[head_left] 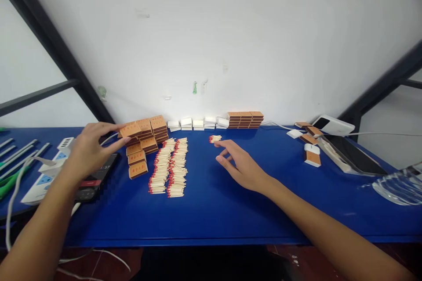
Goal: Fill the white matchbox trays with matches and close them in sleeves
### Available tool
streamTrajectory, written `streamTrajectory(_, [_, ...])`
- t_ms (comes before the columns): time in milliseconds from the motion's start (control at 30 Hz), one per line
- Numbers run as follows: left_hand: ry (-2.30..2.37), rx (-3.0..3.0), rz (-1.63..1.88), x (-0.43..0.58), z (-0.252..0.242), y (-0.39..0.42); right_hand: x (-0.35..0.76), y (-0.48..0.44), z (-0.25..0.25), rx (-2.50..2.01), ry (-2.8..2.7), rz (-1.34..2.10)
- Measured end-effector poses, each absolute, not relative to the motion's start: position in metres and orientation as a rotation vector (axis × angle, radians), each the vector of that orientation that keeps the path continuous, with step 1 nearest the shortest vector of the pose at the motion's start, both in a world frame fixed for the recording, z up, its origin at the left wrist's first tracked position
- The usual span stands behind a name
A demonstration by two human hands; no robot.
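Observation:
At the left stack of orange-brown matchboxes [158, 123], my left hand [92, 145] has its thumb and fingers around a top matchbox [131, 130]. More matchboxes step down in front, the lowest matchbox [138, 170] lying on the blue table. My right hand [242, 164] hovers right of centre, index finger reaching out, thumb apart, nothing held. Its index fingertip is at the near edge of a small pile of red-tipped matches [216, 138]; contact cannot be told. Between my hands, two long rows of matches [159, 169] run toward me, red heads to the left.
White inner trays [198, 125] and a matchbox stack [245, 120] line the wall. On the right are loose matchboxes [312, 158], a white device [332, 125] and a dark tablet [352, 153]. A phone [95, 180], power strip [44, 186] and cables sit left.

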State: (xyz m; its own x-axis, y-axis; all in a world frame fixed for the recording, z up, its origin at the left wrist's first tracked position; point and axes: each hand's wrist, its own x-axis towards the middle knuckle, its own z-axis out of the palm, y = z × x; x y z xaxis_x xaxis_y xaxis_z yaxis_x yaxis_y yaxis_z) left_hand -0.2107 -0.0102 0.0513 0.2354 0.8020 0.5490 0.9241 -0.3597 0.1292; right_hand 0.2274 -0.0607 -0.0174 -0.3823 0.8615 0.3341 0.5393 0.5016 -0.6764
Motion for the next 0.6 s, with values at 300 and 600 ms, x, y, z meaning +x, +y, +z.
streamTrajectory(300, [-1.980,-2.140,-0.778,-0.222,0.014,-0.046,0.229,-0.058,-0.021,-1.151,-2.087,0.590])
streamTrajectory(600, [-2.060,-2.192,-0.760,-0.212,0.007,-0.039,0.230,-0.057,-0.022,-1.121,-2.132,0.562])
